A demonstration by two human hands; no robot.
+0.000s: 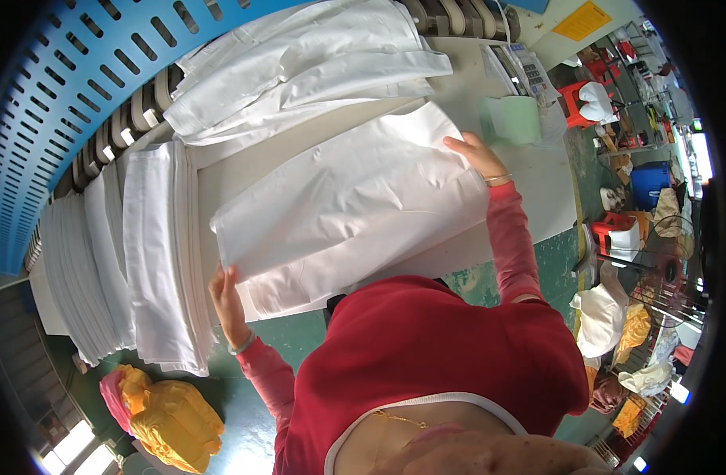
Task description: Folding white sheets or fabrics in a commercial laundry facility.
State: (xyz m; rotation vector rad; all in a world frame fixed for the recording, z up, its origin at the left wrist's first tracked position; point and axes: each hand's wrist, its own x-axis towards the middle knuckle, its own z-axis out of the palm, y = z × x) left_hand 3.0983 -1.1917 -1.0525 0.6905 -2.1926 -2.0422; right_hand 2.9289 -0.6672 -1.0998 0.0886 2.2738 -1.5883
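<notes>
A folded white fabric piece [345,196] lies at a slant across the table in front of me, creased along its middle. My left hand [227,300] pinches its near left corner between thumb and fingers. At the far right end, my right hand [477,155] grips the edge, thumb on top and part of the fingers hidden. One layer of the cloth shows beneath the upper one on the near side. Beyond it rests a loose heap of white fabric [303,65]. Left of my left hand, folded white pieces [161,255] are stacked in a row.
A slotted blue guard [102,65] curves over conveyor-like belts [143,107] behind the white table [541,196]. A green paper roll [520,119] and a calculator [532,74] occupy the right end. Yellow cloth bundles [176,418] lie front left; a fan [672,270] stands right.
</notes>
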